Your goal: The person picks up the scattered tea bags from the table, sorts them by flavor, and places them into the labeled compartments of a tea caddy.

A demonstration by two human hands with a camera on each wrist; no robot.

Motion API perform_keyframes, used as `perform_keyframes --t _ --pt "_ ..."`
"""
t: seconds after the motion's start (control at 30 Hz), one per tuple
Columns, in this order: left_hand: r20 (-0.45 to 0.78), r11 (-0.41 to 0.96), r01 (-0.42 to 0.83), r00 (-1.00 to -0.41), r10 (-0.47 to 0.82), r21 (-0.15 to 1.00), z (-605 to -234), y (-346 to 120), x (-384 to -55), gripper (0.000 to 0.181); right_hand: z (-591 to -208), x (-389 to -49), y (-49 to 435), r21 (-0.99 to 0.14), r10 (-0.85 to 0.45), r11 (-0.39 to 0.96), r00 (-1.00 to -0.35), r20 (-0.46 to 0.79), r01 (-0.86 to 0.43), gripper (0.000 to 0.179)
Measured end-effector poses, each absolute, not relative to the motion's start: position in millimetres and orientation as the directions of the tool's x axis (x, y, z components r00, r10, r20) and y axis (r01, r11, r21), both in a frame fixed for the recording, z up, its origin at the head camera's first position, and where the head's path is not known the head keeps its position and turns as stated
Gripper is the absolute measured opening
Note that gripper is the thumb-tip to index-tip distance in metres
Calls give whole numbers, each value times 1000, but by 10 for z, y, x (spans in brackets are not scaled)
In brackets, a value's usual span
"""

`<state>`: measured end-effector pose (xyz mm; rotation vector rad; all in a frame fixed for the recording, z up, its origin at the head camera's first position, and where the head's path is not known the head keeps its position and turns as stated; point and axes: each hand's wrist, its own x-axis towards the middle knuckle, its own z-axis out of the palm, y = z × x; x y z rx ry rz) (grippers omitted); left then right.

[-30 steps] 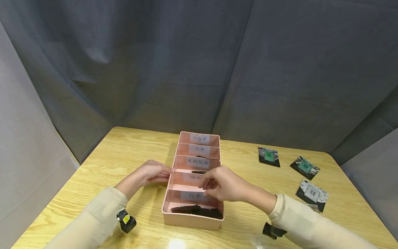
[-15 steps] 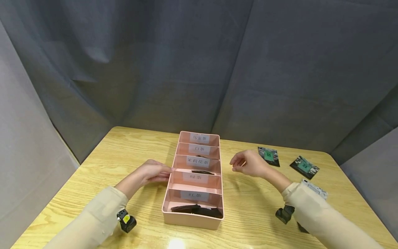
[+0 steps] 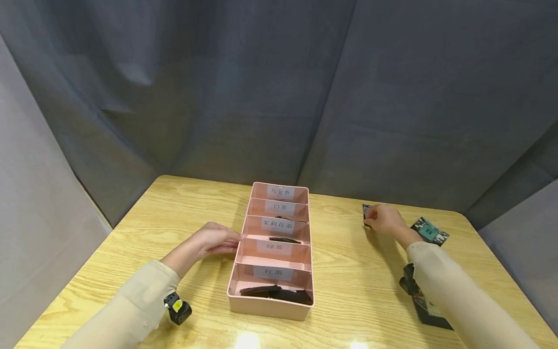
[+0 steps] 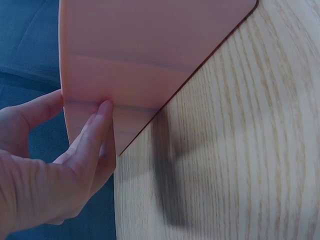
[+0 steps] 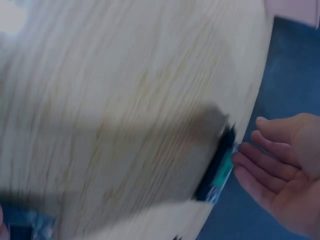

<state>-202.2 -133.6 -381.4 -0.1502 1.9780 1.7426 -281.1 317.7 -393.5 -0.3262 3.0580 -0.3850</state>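
A long pink divided box (image 3: 270, 306) stands mid-table, with paper labels in Chinese characters on its compartments. My left hand (image 3: 216, 238) pinches its left wall; in the left wrist view the fingers lie on the outer side and the thumb goes behind the rim. Dark flat tea sachets (image 3: 289, 295) lie in the nearest compartment, and another sachet (image 3: 284, 240) shows in the middle one. At the far right, my right hand (image 3: 387, 220) hovers over a black sachet with a green label (image 5: 220, 172). Its fingers are loosely bent, thumb apart, holding nothing. Whether the fingertips touch the sachet I cannot tell.
Another green-labelled sachet (image 3: 429, 231) lies right of my right hand. Closer to me, sachets (image 3: 429, 310) are partly covered by the right sleeve (image 3: 462, 291). A dark curtain (image 3: 279, 97) hangs behind the wooden table (image 3: 348, 291).
My right hand has gone from above the box, rightward and away from me, to the far green-labelled sachet. The left hand has stayed at the box wall.
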Motion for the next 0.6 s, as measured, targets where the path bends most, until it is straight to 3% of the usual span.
perform_keyframes --t 0.3,0.6 --pt "-432 166 -402 -868 244 900 -3835 -1340 -2032 37 -4062 -2892 3429 -204 -177 965 -982 -58 -162 30" --pt "-432 153 -405 -870 239 901 -3835 -1343 -2025 37 -4108 -2782 3324 -214 -197 960 -979 -46 -183 27"
